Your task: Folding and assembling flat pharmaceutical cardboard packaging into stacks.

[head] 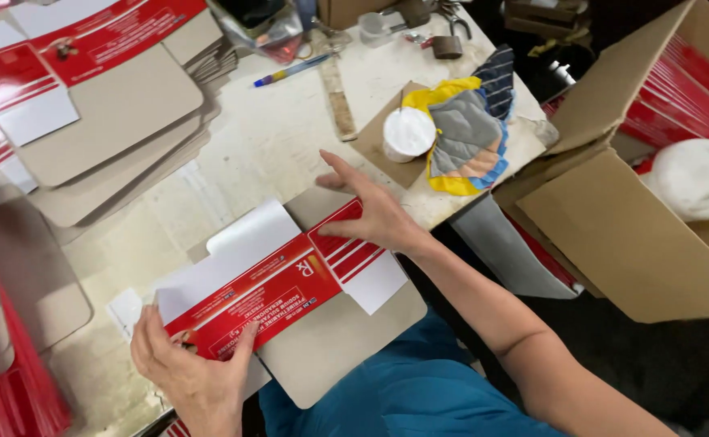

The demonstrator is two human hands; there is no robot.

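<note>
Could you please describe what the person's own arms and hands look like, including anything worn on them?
Both arms are bare from the wrists up as far as the picture shows, with no sleeves in sight. The left hand and the right hand wear no gloves, and no watch or bracelet shows at either wrist. A teal garment covers the body below.

Flat red-and-white carton blank (278,291), grey inside flaps, diagonal near table edge

One flat red-and-white carton blank (282,283), one pen (292,70), one white cup (407,133), one patchwork cloth (472,133), one open cardboard box (638,226).
</note>
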